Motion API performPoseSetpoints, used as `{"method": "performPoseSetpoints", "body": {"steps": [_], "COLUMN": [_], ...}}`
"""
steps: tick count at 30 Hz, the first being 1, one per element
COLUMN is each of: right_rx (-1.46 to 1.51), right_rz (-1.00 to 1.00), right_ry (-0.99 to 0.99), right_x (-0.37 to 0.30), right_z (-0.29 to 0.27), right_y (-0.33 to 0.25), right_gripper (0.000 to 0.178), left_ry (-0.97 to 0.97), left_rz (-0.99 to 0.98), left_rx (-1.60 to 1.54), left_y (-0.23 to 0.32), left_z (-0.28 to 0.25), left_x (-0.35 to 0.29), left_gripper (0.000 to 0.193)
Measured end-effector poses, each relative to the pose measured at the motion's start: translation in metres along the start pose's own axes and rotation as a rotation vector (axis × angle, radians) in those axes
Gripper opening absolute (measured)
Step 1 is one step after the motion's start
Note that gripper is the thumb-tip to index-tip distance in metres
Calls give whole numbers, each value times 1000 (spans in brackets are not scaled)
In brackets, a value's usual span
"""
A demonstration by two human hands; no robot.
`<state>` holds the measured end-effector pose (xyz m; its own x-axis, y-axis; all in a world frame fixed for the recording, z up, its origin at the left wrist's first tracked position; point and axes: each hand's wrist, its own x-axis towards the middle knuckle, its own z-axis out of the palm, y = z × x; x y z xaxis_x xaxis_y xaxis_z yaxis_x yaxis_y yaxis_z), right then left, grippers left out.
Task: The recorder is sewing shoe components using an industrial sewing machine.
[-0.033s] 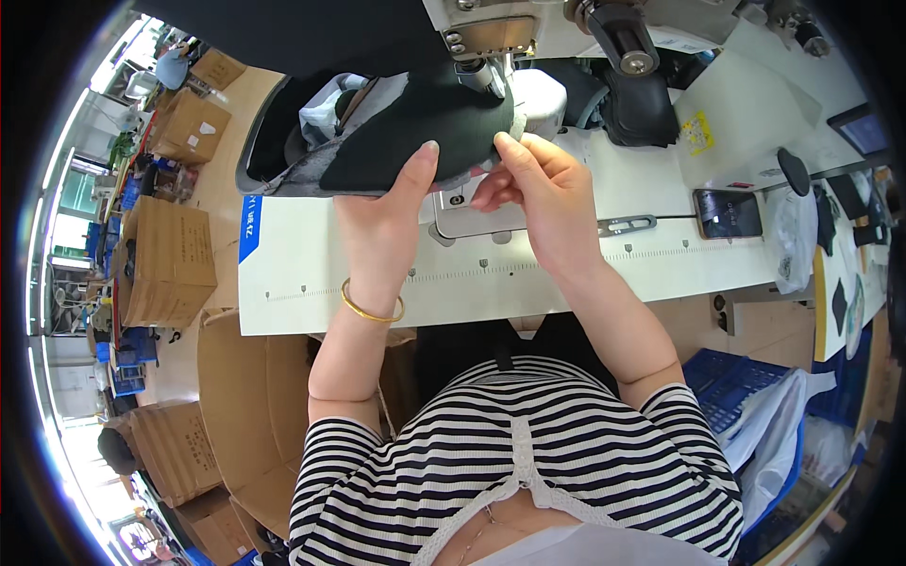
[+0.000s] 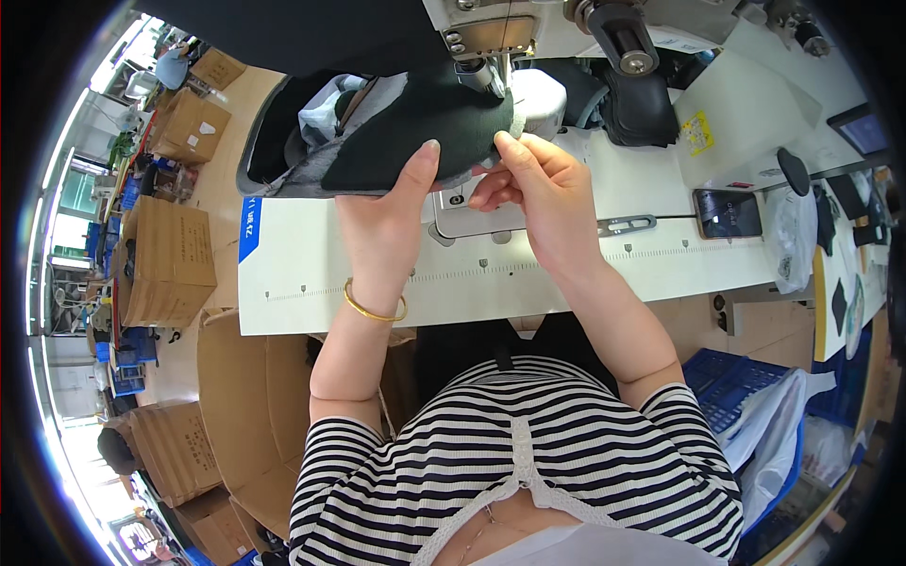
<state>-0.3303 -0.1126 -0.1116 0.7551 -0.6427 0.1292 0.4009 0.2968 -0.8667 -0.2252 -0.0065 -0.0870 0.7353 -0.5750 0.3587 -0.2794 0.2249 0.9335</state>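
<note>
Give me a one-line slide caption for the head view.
Both hands, left hand and right hand, hold black fabric piece at sewing machine.

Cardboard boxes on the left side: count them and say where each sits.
4 clearly: one upper left, a small one behind it, one mid left, one lower left. Others may be hidden near the rim.

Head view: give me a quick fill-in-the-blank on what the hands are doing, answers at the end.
1. The left hand presses on a piece of ____ fabric.
2. The left wrist wears a gold ____.
3. The right hand pinches the fabric's edge just below the sewing machine, beside the metal ____ plate.
4. The person's shirt is ____.

Answers: black; bangle; needle; striped
</note>
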Motion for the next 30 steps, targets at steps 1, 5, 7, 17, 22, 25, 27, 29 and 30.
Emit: {"method": "performPoseSetpoints", "body": {"steps": [1,5,7,17,22,25,27,29,30], "right_rx": [43,28,28,112,114,64,53,40,-2], "right_rz": [15,23,12,-12,-38,18,21,22,28], "right_ry": [-1,24,-19,28,66,35,27,20,21], "right_x": [0,1,1,5,3,2,2,2,2], "right_z": [0,3,3,1,5,0,-5,-8,-9], "right_y": [0,2,2,6,6,3,0,-2,-3], "right_gripper": [23,22,21,21,20,19,20,21,22], "left_ry": [7,89,110,150,55,18,-36,-306,-296], "left_rz": [-7,100,227,151,-108,141,237,277,527], "left_rx": [0,33,108,89,180,366,521,410,529], "left_y": [-1,-4,-4,-13,-28,-26,-16,3,12], "left_z": [3,15,20,50,59,59,45,14,-9], "left_x": [-1,-3,-4,-28,-33,-50,-67,-85,-83], "left_gripper": [32,18,18,23,27,36,45,46,48]}}
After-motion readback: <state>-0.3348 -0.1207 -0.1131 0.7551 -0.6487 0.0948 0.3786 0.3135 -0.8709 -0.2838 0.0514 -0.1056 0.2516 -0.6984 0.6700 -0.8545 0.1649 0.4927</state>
